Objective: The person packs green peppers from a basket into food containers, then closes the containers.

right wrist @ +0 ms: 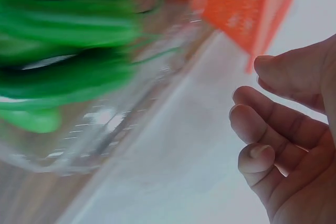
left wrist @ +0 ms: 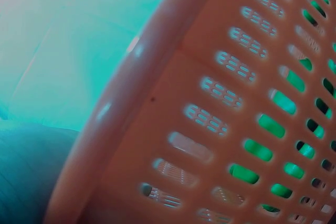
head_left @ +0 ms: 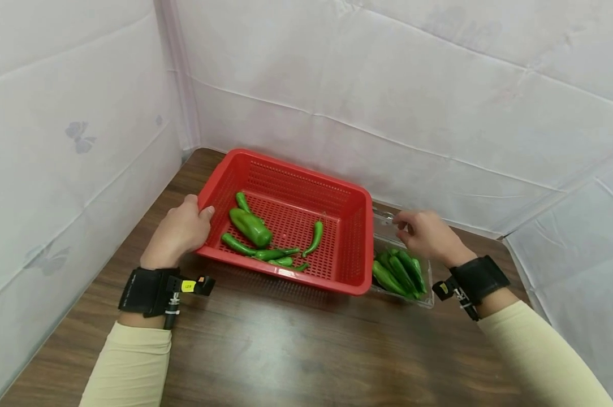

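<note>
The left hand (head_left: pixel 181 229) gripped a red, rectangular, perforated plastic basket (head_left: pixel 349 243) while the right hand (head_left: pixel 431 234) held nothing.

The left thumb pinched down over the basket's end rim, the other fingers mostly hidden; that hold seemed chosen to steady the basket without disturbing its contents. Just right of that grip lay a broad, glossy green pepper (head_left: pixel 250 228) among slimmer ones, with a thin, curved green pepper (head_left: pixel 314 238) farther along. Beyond the basket's opposite end, the right fingers were loosely bent, the thumb apart from them. Nearer the person than that hand, long green peppers (head_left: pixel 400 274) lay side by side in a clear plastic tray (head_left: pixel 430 282), probably aligned to fit its narrow shape. Whether the basket's base touched the brown wood-grain table (head_left: pixel 266 339) could not be told.
</note>
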`<control>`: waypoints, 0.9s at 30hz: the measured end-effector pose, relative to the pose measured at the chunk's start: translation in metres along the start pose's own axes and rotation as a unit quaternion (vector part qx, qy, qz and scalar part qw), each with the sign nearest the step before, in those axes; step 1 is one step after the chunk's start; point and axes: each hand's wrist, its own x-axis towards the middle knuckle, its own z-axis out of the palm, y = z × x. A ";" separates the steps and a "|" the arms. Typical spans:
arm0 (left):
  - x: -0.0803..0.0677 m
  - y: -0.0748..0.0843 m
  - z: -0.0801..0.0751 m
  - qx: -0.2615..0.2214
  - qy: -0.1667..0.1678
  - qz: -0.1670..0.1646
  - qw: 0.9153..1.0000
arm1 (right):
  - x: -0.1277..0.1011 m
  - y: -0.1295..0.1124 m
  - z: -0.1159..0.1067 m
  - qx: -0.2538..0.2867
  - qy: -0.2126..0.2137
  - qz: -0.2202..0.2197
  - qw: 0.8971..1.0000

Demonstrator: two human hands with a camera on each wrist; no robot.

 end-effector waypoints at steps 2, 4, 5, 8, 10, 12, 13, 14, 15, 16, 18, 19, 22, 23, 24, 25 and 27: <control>-0.001 -0.001 -0.002 0.002 0.000 -0.003 1.000 | 0.014 -0.012 -0.007 -0.004 0.004 -0.010 1.000; -0.002 -0.002 -0.003 0.002 0.001 -0.004 1.000 | 0.029 -0.026 -0.013 -0.002 0.003 -0.021 1.000; -0.002 -0.002 -0.003 0.003 0.002 -0.004 1.000 | 0.036 -0.034 -0.016 -0.001 0.001 -0.030 1.000; -0.002 -0.003 -0.003 0.005 0.004 -0.003 1.000 | 0.057 -0.058 -0.022 -0.005 -0.022 -0.059 0.998; -0.001 -0.004 -0.002 0.006 0.003 -0.003 1.000 | 0.070 -0.072 -0.023 -0.016 -0.045 -0.082 0.996; -0.001 -0.004 -0.002 0.006 0.003 -0.004 1.000 | 0.081 -0.084 -0.021 -0.033 -0.065 -0.104 0.992; 0.000 -0.003 -0.001 0.007 0.002 -0.005 1.000 | 0.086 -0.090 -0.019 -0.040 -0.074 -0.115 0.990; 0.000 -0.003 -0.001 0.007 0.002 -0.006 1.000 | 0.091 -0.095 -0.016 -0.048 -0.083 -0.124 0.988; 0.000 -0.003 -0.001 0.007 0.002 -0.006 1.000 | 0.096 -0.100 -0.013 -0.055 -0.094 -0.128 0.986; -0.001 -0.002 -0.001 0.007 0.003 -0.006 1.000 | 0.100 -0.105 -0.010 -0.061 -0.105 -0.133 0.984; -0.001 -0.002 -0.002 0.005 0.004 -0.004 1.000 | 0.108 -0.114 -0.003 -0.068 -0.130 -0.138 0.980; -0.001 -0.002 -0.002 0.005 0.004 -0.003 1.000 | 0.112 -0.118 0.001 -0.071 -0.143 -0.136 0.978; -0.002 -0.001 -0.002 0.005 0.005 -0.003 1.000 | 0.123 -0.126 0.012 -0.071 -0.181 -0.127 0.973; -0.002 0.000 -0.002 0.006 0.005 -0.004 1.000 | 0.125 -0.128 0.015 -0.072 -0.195 -0.122 0.971; -0.002 0.001 -0.002 0.007 0.004 -0.006 1.000 | 0.128 -0.129 0.018 -0.071 -0.208 -0.117 0.968; -0.002 0.002 -0.002 0.007 0.004 -0.008 1.000 | 0.130 -0.130 0.022 -0.071 -0.219 -0.111 0.967; -0.003 0.003 -0.001 0.008 0.005 -0.009 1.000 | 0.134 -0.130 0.027 -0.078 -0.242 -0.091 0.963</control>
